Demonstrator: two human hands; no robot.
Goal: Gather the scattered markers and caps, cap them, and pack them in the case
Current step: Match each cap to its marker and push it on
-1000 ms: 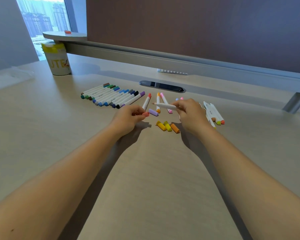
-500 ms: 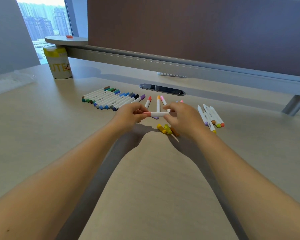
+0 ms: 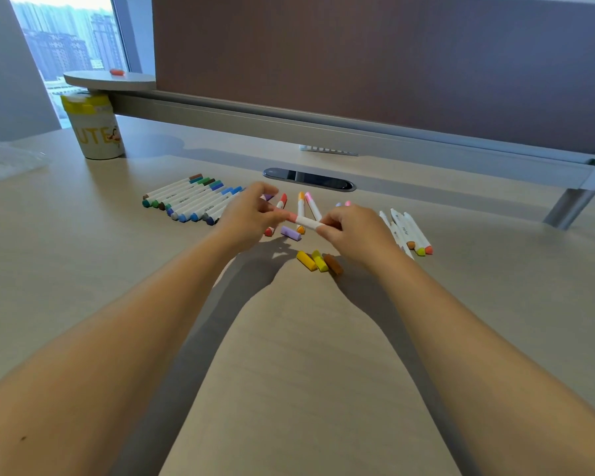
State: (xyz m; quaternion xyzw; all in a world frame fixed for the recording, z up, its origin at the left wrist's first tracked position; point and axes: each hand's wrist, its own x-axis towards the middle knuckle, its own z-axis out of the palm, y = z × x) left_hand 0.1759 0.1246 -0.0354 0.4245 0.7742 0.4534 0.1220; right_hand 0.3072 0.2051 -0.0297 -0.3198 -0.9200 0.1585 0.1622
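- Since a second ago the left hand (image 3: pixel 251 214) has carried the coral cap (image 3: pixel 291 217) off the bench (image 3: pixel 289 355) and onto the tip of the white marker (image 3: pixel 306 222); the cap now sits on the marker's left end, held above the bench.
- Left hand: fingertips pinch the capped end. Right hand (image 3: pixel 354 231): pinches the barrel's other end.
- Judgement: this marker looks capped; whether it is fully seated cannot be told.
- Capped row (image 3: pixel 189 204) lies at 10 o'clock from the hands.
- Loose caps remain: purple cap (image 3: pixel 290 232) just below the marker, three yellow and orange caps (image 3: pixel 318 261) at 6 o'clock.
- Uncapped markers (image 3: pixel 406 231) lie at 3 o'clock.
- The case is not clearly in view.
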